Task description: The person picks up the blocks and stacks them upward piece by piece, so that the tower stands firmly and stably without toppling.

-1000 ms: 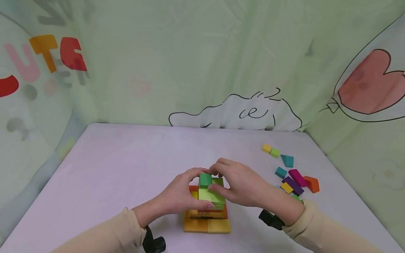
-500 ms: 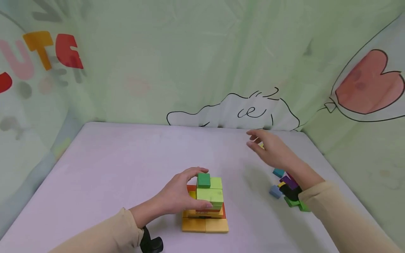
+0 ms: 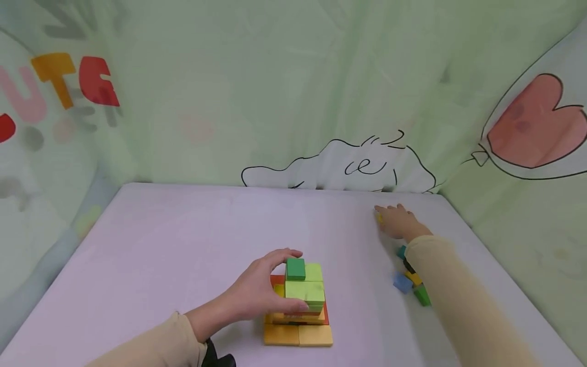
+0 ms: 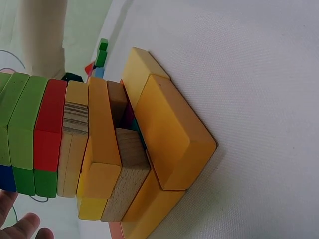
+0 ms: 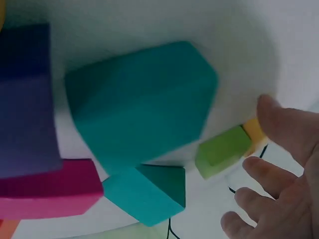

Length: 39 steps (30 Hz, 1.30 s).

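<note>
A tower of coloured wooden blocks (image 3: 304,291) stands on flat orange-yellow blocks (image 3: 298,335) near the front of the table. A small dark green block (image 3: 295,269) tops it, beside a light green one. My left hand (image 3: 252,290) curls round the tower's upper part, thumb across the front and fingers behind. In the left wrist view, its fingertips (image 4: 27,221) are right by the blue and green blocks. Far right, my right hand (image 3: 398,223) reaches down over the table with spread fingers. Its thumb overlaps a yellow block (image 5: 254,130), with a light green block (image 5: 223,151) adjoining.
Loose blocks lie on the right of the table, partly behind the right sleeve: a blue block (image 3: 402,283), a green one (image 3: 422,295), a teal block (image 5: 144,104), a teal triangle (image 5: 144,194), a magenta block (image 5: 50,191) and a purple one (image 5: 25,109). Printed curtains hang behind.
My right hand has left the tower's top and moved far right, then lowered to the yellow and light green blocks. The left hand has stayed round the tower.
</note>
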Each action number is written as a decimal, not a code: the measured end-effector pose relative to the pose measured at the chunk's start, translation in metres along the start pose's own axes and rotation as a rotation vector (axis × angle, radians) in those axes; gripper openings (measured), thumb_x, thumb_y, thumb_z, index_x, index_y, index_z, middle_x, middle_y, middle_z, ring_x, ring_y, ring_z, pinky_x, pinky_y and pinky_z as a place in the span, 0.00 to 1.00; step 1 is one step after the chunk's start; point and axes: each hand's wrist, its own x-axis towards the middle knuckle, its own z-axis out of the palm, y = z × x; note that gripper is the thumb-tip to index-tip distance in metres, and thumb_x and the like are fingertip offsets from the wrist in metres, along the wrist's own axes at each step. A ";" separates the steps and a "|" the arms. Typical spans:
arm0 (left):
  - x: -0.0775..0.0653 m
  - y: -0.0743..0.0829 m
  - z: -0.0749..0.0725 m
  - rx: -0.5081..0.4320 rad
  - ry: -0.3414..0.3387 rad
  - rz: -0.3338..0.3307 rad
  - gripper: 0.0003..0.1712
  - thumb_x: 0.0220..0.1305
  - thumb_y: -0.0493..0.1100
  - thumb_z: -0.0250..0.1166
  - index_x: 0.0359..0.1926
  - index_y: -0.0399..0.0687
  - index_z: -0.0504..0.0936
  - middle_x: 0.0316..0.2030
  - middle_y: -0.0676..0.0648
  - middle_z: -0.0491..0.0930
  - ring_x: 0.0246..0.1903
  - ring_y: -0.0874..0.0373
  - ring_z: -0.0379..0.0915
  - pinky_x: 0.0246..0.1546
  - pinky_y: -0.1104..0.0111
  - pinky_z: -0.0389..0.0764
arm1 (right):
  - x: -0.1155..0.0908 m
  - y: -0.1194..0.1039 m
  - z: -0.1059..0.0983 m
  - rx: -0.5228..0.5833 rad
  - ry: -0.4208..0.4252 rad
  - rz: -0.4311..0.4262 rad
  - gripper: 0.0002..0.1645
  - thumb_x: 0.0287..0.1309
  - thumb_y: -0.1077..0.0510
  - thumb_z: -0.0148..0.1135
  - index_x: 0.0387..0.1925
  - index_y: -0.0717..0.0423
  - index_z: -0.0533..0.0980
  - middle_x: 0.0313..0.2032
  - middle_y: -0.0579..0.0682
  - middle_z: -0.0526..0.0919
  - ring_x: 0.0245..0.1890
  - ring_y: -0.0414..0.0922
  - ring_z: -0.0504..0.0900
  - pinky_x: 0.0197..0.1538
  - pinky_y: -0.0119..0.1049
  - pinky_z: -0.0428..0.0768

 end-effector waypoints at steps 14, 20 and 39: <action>-0.001 0.009 -0.003 0.049 0.007 0.004 0.46 0.48 0.56 0.82 0.67 0.53 0.75 0.71 0.51 0.71 0.73 0.48 0.63 0.71 0.42 0.68 | -0.045 -0.032 -0.001 -0.124 0.021 -0.137 0.27 0.57 0.73 0.64 0.59 0.63 0.76 0.44 0.62 0.86 0.45 0.58 0.83 0.52 0.63 0.79; -0.001 0.006 -0.002 0.048 0.011 0.004 0.46 0.47 0.55 0.82 0.67 0.52 0.75 0.71 0.52 0.72 0.74 0.48 0.62 0.72 0.42 0.67 | -0.061 -0.034 0.007 -0.055 0.047 -0.172 0.18 0.60 0.66 0.69 0.52 0.62 0.79 0.42 0.57 0.88 0.41 0.52 0.84 0.53 0.62 0.80; -0.002 0.003 0.002 0.040 0.020 0.016 0.45 0.48 0.54 0.83 0.67 0.52 0.75 0.69 0.52 0.73 0.73 0.47 0.64 0.72 0.42 0.67 | -0.109 -0.067 0.016 0.259 0.174 -0.246 0.21 0.56 0.55 0.76 0.49 0.58 0.81 0.38 0.46 0.84 0.41 0.46 0.79 0.43 0.39 0.86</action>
